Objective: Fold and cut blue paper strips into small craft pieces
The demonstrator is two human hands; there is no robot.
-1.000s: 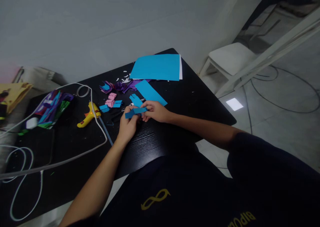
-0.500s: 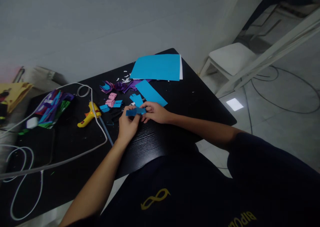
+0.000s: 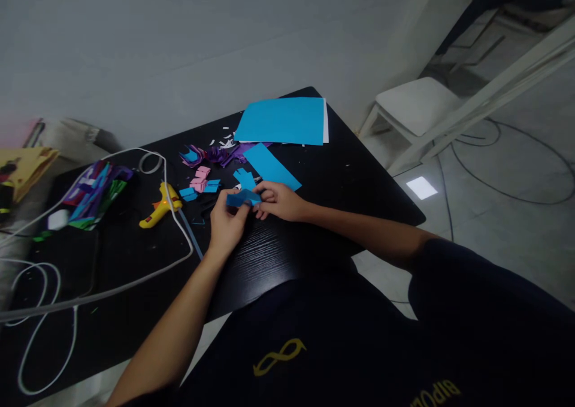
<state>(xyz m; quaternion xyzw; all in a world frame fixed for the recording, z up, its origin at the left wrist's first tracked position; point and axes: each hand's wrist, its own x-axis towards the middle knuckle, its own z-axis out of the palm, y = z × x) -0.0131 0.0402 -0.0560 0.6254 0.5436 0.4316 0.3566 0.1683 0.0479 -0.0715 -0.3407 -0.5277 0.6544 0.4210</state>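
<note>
Just right of the glue gun [image 3: 160, 206], my left hand [image 3: 226, 220] and right hand [image 3: 282, 201] both pinch the blue paper [image 3: 238, 199], apparently mid-fold, so the next move likely calls for matched edges and firm pressing.

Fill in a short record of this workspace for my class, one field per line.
Left hand: holds the left end of a blue paper strip
Right hand: holds the strip's right end
Tool: yellow glue gun, on the black table left of the hands
Sheets: large blue sheet over a white sheet
Small pieces: pink pieces beside blue pieces
</note>
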